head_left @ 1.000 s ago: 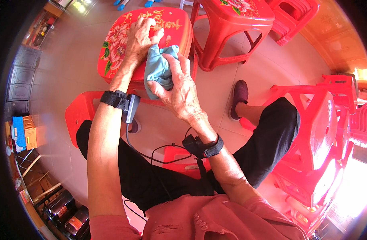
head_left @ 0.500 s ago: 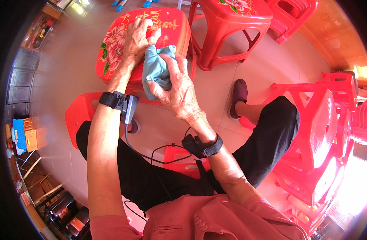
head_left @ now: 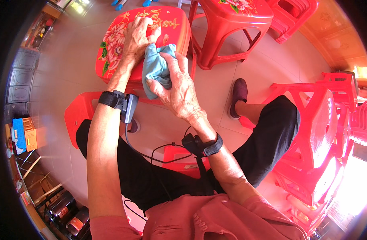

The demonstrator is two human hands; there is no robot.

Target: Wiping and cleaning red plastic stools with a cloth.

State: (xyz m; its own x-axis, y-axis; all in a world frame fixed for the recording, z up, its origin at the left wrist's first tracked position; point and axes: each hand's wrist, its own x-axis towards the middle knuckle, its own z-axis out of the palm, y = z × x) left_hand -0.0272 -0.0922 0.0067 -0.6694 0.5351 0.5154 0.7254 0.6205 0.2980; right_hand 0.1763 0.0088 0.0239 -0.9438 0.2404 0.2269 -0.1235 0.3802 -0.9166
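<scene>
A red plastic stool [head_left: 176, 35] with a printed flower and gold lettering on its seat stands in front of me; its thick edge suggests a stack. On the seat rests my left hand [head_left: 137, 42], its bent fingers apart and fingertips pressed against the top, holding nothing. A crumpled light-blue cloth [head_left: 154, 70] lies over the near right part of the seat and its edge. My right hand [head_left: 181, 90] grips this cloth from the right, thumb on the near side and fingers on top. The fingertips of this hand are partly hidden in the folds.
Another red stool [head_left: 231, 24] with a flower print stands just beyond, to the right. Stacked red stools [head_left: 311, 128] crowd my right side. A red stool [head_left: 81, 116] sits by my left knee. Black cables [head_left: 163, 161] hang between my wrist devices. Dark bottles [head_left: 63, 210] are at lower left.
</scene>
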